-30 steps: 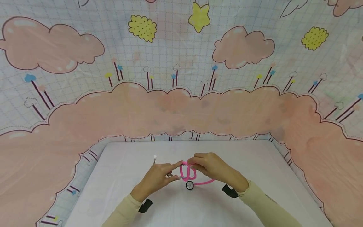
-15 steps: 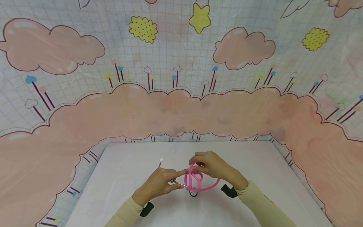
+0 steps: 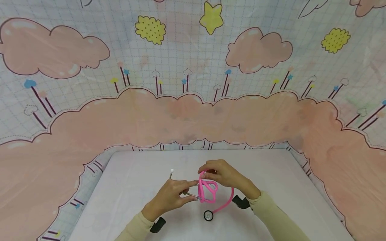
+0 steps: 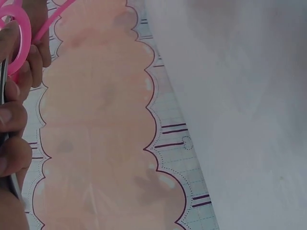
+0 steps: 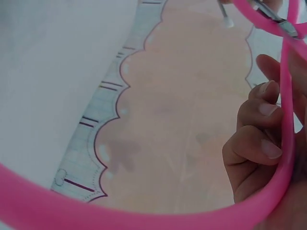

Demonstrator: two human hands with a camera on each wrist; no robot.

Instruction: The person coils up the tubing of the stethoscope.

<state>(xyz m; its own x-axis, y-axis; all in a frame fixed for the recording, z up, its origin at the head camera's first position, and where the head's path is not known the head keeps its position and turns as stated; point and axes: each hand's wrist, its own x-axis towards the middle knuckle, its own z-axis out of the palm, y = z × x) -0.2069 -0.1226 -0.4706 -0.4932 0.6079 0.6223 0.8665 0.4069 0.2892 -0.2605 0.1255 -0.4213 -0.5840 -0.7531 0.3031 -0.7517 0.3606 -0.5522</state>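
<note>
Two bare hands hold one pink stethoscope [image 3: 199, 190] between them, above the near half of a white table [image 3: 144, 164]. The left hand [image 3: 169, 195] grips its metal ear tubes [image 3: 190, 194], index finger and thumb reaching forward to where the metal meets the pink tubing; the left wrist view shows the other fingers curled around the dark metal. One white ear tip [image 3: 172, 171] sticks up beyond the knuckles of this hand.

The right hand [image 3: 221, 172] pinches the tubing between thumb and index finger at the top of a folded bundle of loops. In the right wrist view, its remaining fingers are bent, with a length of tubing running past their tips and curving across the foreground.

From beneath the right hand, the tube bends down and back toward the person, ending at the round, black-rimmed chest piece [image 3: 208, 215]; whether that touches the table cannot be told. Beige sleeves [image 3: 275, 214] cover both forearms, and a black object [image 3: 158, 225] sits at each wrist. Behind the table hangs a backdrop [image 3: 211, 120] printed with peach clouds, yellow shapes and a star.
</note>
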